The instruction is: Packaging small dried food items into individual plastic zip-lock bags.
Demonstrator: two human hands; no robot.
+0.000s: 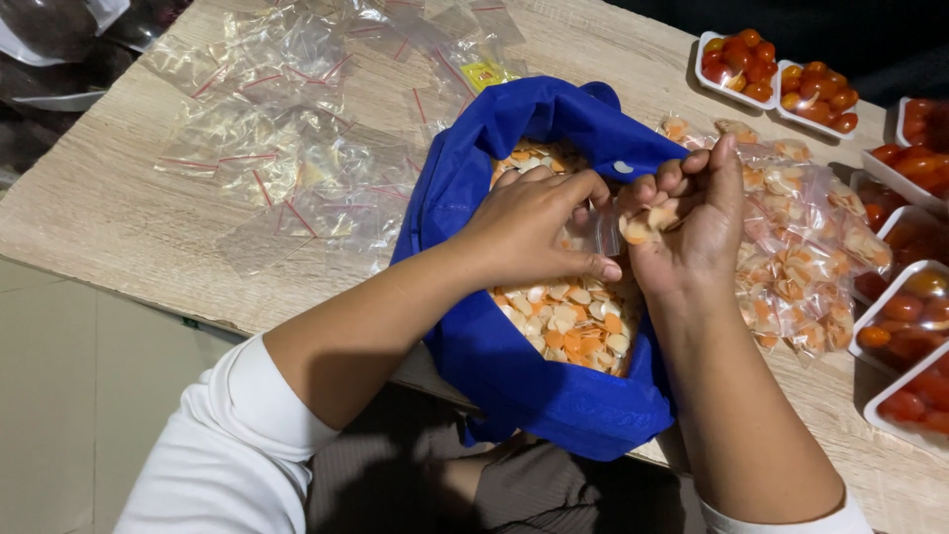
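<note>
Left hand [534, 227], fingers curled, pinches a small clear plastic bag [598, 229] over the open blue fabric sack [514, 366]. Right hand [687, 222], cupped half-closed, holds a few pale orange and cream chips [643, 225] at the bag's mouth. The sack, full of loose chips, lies on the light wooden bench [99, 198], between empty clear bags [287, 148] and filled bags [801, 257]; trays of cherry tomatoes [776, 74] sit beyond.

Both hands are over a blue bag [514, 366] full of orange and white chips [578, 321]. The left hand [529, 232] pinches a small clear bag [601, 229], and the right hand [687, 222] cups some chips beside it. Filled packets [806, 257] sit to the right, empty zip bags [287, 148] far left, and tomato trays [776, 74] along the worktop [109, 198] edge.
</note>
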